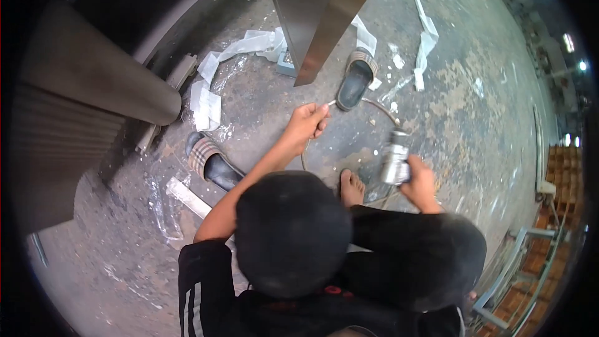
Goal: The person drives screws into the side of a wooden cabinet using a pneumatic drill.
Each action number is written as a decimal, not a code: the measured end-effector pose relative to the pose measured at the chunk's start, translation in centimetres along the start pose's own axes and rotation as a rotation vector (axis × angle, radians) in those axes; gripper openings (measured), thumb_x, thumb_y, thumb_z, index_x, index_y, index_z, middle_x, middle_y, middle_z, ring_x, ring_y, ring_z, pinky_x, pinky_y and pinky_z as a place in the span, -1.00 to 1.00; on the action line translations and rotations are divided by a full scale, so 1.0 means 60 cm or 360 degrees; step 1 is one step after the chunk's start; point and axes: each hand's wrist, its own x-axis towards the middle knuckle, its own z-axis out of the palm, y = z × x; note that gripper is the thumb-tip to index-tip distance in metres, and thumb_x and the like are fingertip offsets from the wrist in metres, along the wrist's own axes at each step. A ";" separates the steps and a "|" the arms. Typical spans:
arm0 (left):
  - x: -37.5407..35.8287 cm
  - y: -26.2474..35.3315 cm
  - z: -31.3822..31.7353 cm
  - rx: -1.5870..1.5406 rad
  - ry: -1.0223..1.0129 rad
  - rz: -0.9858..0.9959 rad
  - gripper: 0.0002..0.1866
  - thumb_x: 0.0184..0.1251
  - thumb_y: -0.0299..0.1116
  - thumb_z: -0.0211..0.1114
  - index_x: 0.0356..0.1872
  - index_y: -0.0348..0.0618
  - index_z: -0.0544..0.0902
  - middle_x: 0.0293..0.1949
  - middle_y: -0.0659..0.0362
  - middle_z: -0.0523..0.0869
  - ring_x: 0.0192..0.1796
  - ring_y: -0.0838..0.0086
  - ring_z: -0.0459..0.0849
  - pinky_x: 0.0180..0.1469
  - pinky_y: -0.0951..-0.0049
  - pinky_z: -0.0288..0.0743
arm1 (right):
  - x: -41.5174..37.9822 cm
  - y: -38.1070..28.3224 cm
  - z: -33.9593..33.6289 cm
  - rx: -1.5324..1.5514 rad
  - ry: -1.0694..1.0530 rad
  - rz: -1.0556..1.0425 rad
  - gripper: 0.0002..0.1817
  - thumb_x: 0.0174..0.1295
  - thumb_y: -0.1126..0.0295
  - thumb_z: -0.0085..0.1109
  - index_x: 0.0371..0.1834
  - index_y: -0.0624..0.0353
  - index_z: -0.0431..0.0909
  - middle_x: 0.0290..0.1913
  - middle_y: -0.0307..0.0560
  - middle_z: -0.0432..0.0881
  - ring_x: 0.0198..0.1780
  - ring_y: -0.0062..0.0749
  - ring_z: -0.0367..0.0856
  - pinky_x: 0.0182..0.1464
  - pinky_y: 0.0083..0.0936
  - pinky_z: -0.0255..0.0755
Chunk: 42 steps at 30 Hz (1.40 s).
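My left hand is closed in a pinch on a thin pale cord, just beside a slipper. A length of it hangs below the fist. Fingers wrapped round it, my right hand grips a silvery cylindrical metal tool, blurred by motion; its exact kind I cannot tell. From the tool's top a thin hose curves toward the slipper. The black slipper with a checked strap lies ahead of my left hand. Its mate lies left of my forearm. A bare foot rests between the hands.
A tall metal panel stands ahead, with a small grey box at its foot. Large dark rolled metal looms at left. Strips of white wrapping litter the worn floor. A metal frame and stacked brown blocks stand right.
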 end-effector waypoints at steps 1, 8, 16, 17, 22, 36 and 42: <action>-0.004 -0.004 0.014 -0.0015 0.0054 0.0084 -0.70 0.58 -0.14 0.23 -0.24 -0.19 0.61 -0.53 0.35 0.51 -0.53 0.70 0.37 -0.50 0.66 0.21 | 0.018 -0.039 0.021 0.0080 -0.0034 -0.0094 -0.40 -0.21 0.49 0.37 0.08 0.03 0.61 -0.13 0.04 0.66 -0.15 0.13 0.69 -0.14 -0.09 0.58; -0.077 0.067 -0.003 -0.0022 0.0469 0.0488 -0.71 0.60 -0.20 0.21 -0.31 -0.18 0.58 -0.56 0.37 0.49 -0.54 0.73 0.34 -0.51 0.63 0.17 | 0.103 -0.171 0.075 0.0190 -0.0265 -0.0841 -0.30 -0.32 0.40 0.32 0.12 -0.08 0.60 -0.22 -0.18 0.56 -0.30 -0.18 0.68 -0.27 -0.29 0.53; -0.109 0.084 0.002 0.1054 0.0750 0.0754 -0.72 0.52 -0.26 0.30 -0.34 -0.26 0.59 -0.62 0.29 0.56 -0.58 0.67 0.35 -0.51 0.53 0.18 | 0.120 -0.160 0.090 0.0157 -0.0204 -0.1033 -0.27 -0.33 0.36 0.31 0.15 -0.11 0.60 -0.25 -0.22 0.52 -0.35 -0.26 0.64 -0.35 -0.32 0.43; -0.109 0.086 0.009 0.1139 0.0791 0.0787 -0.72 0.51 -0.26 0.31 -0.34 -0.28 0.59 -0.64 0.26 0.56 -0.59 0.66 0.34 -0.52 0.51 0.18 | 0.119 -0.157 0.090 0.0150 -0.0199 -0.1024 -0.27 -0.33 0.36 0.31 0.15 -0.11 0.60 -0.25 -0.22 0.52 -0.35 -0.26 0.63 -0.34 -0.31 0.43; -0.092 0.083 0.023 0.1174 0.0795 0.0909 -0.72 0.50 -0.27 0.32 -0.33 -0.30 0.60 -0.69 0.21 0.53 -0.62 0.64 0.36 -0.55 0.48 0.20 | 0.113 -0.153 0.080 0.0149 -0.0178 -0.0946 -0.27 -0.33 0.36 0.30 0.15 -0.10 0.61 -0.25 -0.23 0.53 -0.34 -0.25 0.63 -0.33 -0.31 0.43; -0.085 0.054 0.026 0.0270 0.0437 0.0727 -0.71 0.59 -0.23 0.23 -0.15 -0.30 0.72 -0.50 0.35 0.54 -0.48 0.76 0.38 -0.46 0.68 0.17 | 0.106 -0.151 0.080 0.0103 -0.0045 -0.0905 -0.26 -0.36 0.32 0.32 0.14 -0.09 0.61 -0.25 -0.25 0.53 -0.34 -0.31 0.60 -0.32 -0.32 0.34; -0.095 0.062 0.030 0.0231 0.0269 0.0680 -0.64 0.62 -0.17 0.18 -0.03 -0.33 0.71 -0.44 0.33 0.55 -0.41 0.72 0.43 -0.37 0.67 0.25 | 0.108 -0.149 0.075 0.0108 0.0057 -0.0904 -0.27 -0.36 0.32 0.31 0.12 -0.06 0.63 -0.22 -0.25 0.57 -0.33 -0.34 0.58 -0.30 -0.37 0.32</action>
